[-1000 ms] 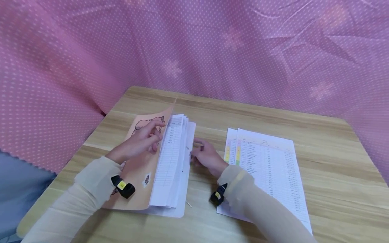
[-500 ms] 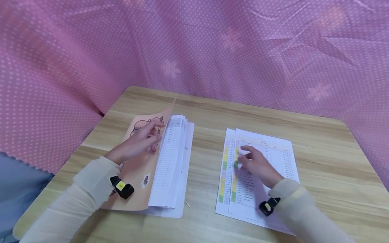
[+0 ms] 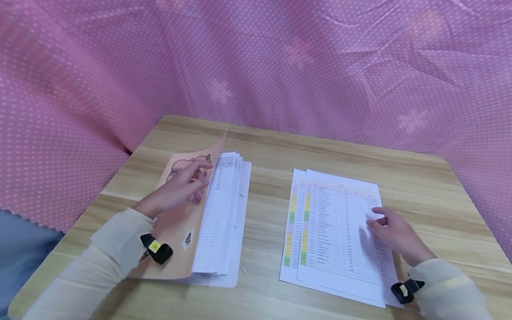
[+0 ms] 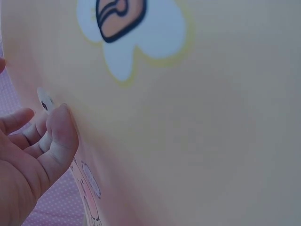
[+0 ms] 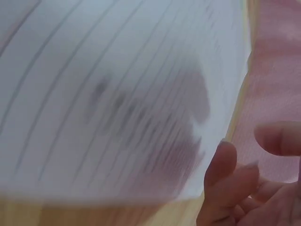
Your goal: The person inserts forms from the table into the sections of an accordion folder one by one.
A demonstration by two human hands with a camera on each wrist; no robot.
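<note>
On the left, the left grip (image 3: 180, 186) touches a folder cover (image 3: 176, 249).
It is loose, like the right grip (image 3: 397, 233) over papers (image 3: 336, 231).

Soft head-view light, faint shadow on the papers (image 3: 334, 235) (wrist views dimmer, right one blurry).

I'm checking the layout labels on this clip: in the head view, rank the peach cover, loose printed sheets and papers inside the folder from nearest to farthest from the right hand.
From the right hand:
1. Loose printed sheets: right side of the table, overlapped by the hand.
2. Papers inside the folder: left of the sheets.
3. Peach cover: farther left, raised.
</note>
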